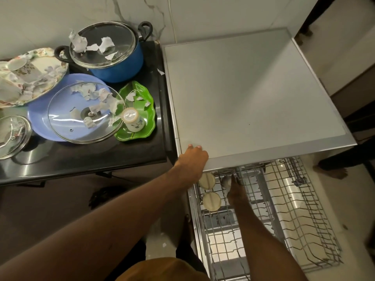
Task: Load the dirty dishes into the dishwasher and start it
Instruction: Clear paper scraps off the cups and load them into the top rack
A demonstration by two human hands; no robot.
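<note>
1. The dishwasher (pixel 253 98) fills the right half of the view, with its flat grey top at about 1 o'clock from the middle and its wire upper rack (pixel 269 211) pulled out toward 5 o'clock.
2. In the rack, two upside-down white cups (pixel 207 180) and (pixel 212 201) sit one behind the other along the left edge. Otherwise it's mostly bare wire.
3. The right hand (pixel 236 192) reaches into the rack just beside those cups, fingers closed around a small grey-white cup (pixel 226 181) that sits right under the lip of the dishwasher top.
4. The left hand (pixel 192 161) rests on the front-left corner of the dishwasher top, fingers curled over the edge and gripping nothing but the corner.
5. The black counter (pixel 81 157) at 9 to 10 o'clock holds the rest of the dirty stuff:
6. At 11 o'clock is a blue pot (pixel 119 67) with a glass lid on it, and torn paper scraps lie on the lid.
7. A floral plate (pixel 50 78) sits at the far left with cups and paper bits piled on it.
8. A purple plate (pixel 40 120) carries an upturned glass lid (pixel 85 112) with more scraps in it.
9. Just right of that, a green leaf-shaped dish (pixel 142 110) holds a white floral cup (pixel 133 119) turned upside down, plus a few scraps.
10. Another small glass lid (pixel 12 134) sits at the left edge, at 9 o'clock.
</note>
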